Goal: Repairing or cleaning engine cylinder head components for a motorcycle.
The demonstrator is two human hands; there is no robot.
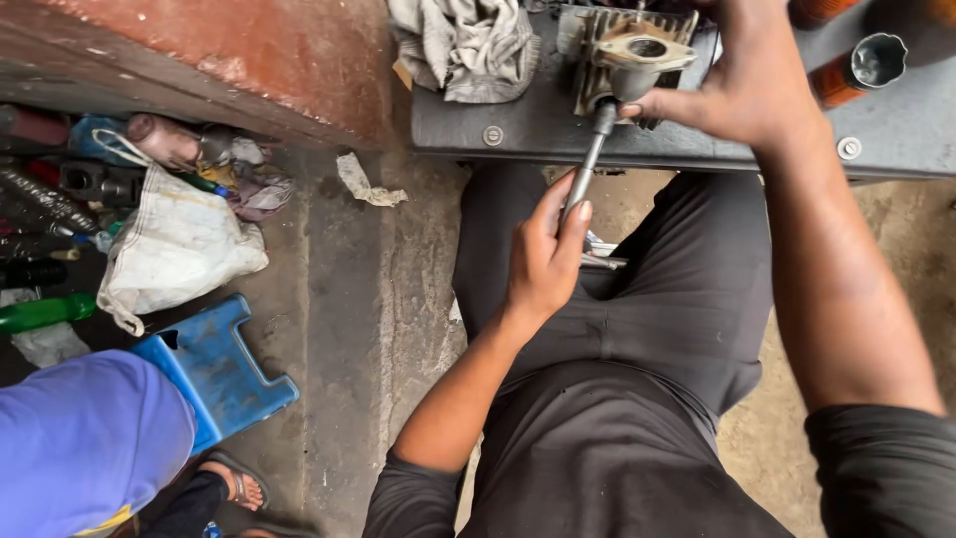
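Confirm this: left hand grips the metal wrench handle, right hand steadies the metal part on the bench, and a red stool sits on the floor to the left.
One thing is wrong: the stool is blue, not red, as the head view shows. The left hand does grip the wrench handle, and the right hand steadies the metal part on the bench.

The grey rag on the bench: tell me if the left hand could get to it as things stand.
Probably yes. The rag lies uncovered on the bench, up and left of the left hand, with nothing between. But that hand now grips the metal rod and would have to let go first.
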